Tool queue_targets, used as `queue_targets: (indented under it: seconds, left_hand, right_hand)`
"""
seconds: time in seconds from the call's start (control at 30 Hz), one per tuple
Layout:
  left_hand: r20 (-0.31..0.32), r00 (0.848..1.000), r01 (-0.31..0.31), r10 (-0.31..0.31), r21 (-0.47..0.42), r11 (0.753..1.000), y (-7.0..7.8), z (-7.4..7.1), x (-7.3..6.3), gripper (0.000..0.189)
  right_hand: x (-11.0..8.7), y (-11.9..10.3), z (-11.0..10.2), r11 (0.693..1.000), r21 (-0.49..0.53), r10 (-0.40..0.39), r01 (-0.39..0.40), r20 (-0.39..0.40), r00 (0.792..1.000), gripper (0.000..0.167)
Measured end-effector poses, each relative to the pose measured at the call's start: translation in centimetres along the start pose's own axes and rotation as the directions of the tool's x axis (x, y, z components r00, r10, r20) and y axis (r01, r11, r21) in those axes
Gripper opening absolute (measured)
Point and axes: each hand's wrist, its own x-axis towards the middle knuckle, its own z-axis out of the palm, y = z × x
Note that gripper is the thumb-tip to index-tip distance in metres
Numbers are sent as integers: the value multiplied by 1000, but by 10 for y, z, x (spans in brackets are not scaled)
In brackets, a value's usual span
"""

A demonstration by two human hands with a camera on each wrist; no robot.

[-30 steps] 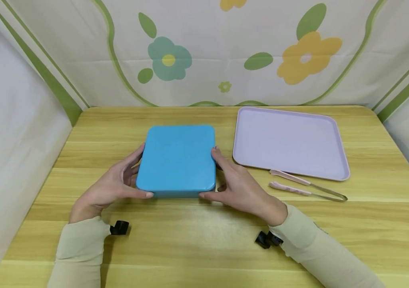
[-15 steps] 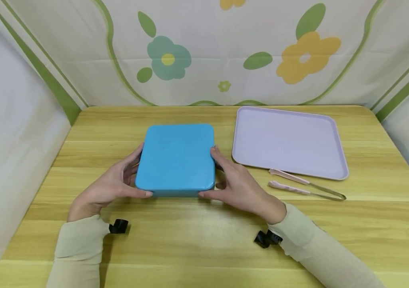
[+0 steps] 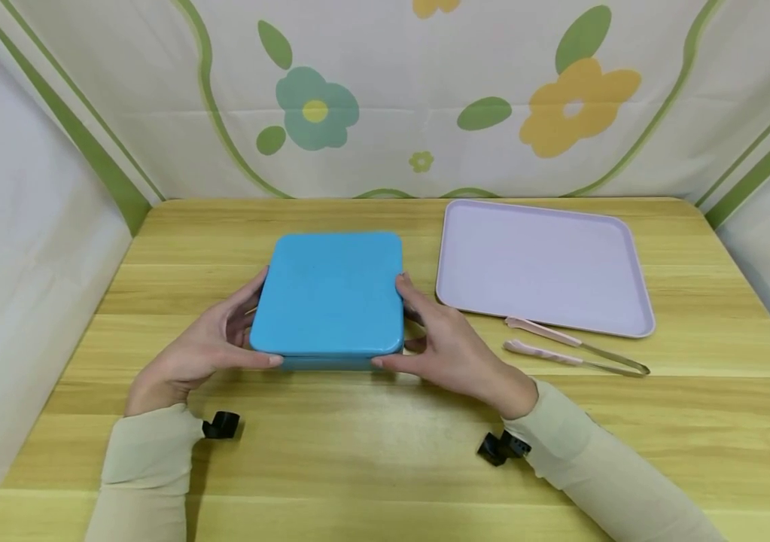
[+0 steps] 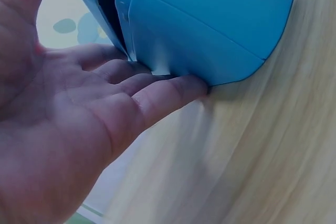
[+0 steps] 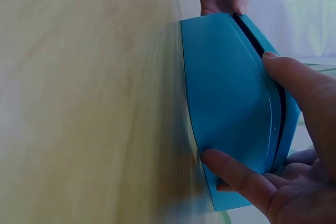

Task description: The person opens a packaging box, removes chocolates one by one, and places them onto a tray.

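A square blue box (image 3: pixel 327 363) stands on the wooden table with its blue lid (image 3: pixel 330 293) on top, slightly raised along the front. Dark gaps show between lid and box in both wrist views. My left hand (image 3: pixel 205 346) holds the left side, thumb at the front left corner of the lid. In the left wrist view its fingers (image 4: pixel 163 95) lie against the box wall. My right hand (image 3: pixel 452 350) holds the right side; in the right wrist view its thumb (image 5: pixel 294 74) presses at the lid's edge and a finger touches the box's lower wall. The box's contents are hidden.
A lilac tray (image 3: pixel 540 271) lies at the back right of the table. Tongs with pink handles (image 3: pixel 543 332) rest in front of it, right of my right hand. A flowered cloth (image 3: pixel 385 98) hangs behind the table's far edge.
The front of the lid has risen slightly off the box, and a thin gap now shows there. Both thumbs have shifted up a little with it.
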Motion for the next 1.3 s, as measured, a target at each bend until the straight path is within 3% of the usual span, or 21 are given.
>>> queue_targets:
  seconds: [0.13, 0.3, 0.57, 0.77, 0.9, 1.0, 1.07, 1.17, 1.3]
  left_hand:
    - [12, 1000, -14, 14, 1, 1000, -1, 0, 1, 124]
    - [10, 1000, -15, 15, 16, 1000, -1, -2, 1, 121]
    - [-41, 998, -36, 40, 82, 996, 6, -2, 1, 108]
    - [-80, 990, -112, 116, 58, 992, 14, -6, 7, 87]
    - [-109, 979, -170, 170, 14, 985, 15, -9, 12, 68]
    - [-128, 971, -203, 200, -8, 979, 16, -10, 19, 62]
    - [-145, 972, -187, 185, -2, 982, 18, -10, 25, 67]
    - [-184, 977, -108, 106, -3, 994, 26, -10, 35, 82]
    - [-228, 973, -23, 25, 11, 1000, 35, -11, 45, 90]
  right_hand:
    - [0, 1, 1, 1000, 19, 6, -6, -3, 1000, 115]
    - [1, 2, 0, 998, -51, -31, 29, -41, 999, 115]
    - [6, -2, -5, 995, -98, -29, 22, -69, 997, 110]
    - [17, -12, -18, 993, -119, 6, -14, -70, 998, 98]
    - [29, -16, -27, 993, -115, 19, -34, -124, 992, 89]
    - [39, -19, -32, 995, -58, 77, -87, -163, 984, 82]
    - [45, -20, -35, 991, -1, 131, -133, -182, 975, 78]
    - [53, -21, -38, 981, 60, 194, -186, -211, 958, 74]
    - [62, -19, -40, 970, 66, 242, -233, -241, 940, 76]
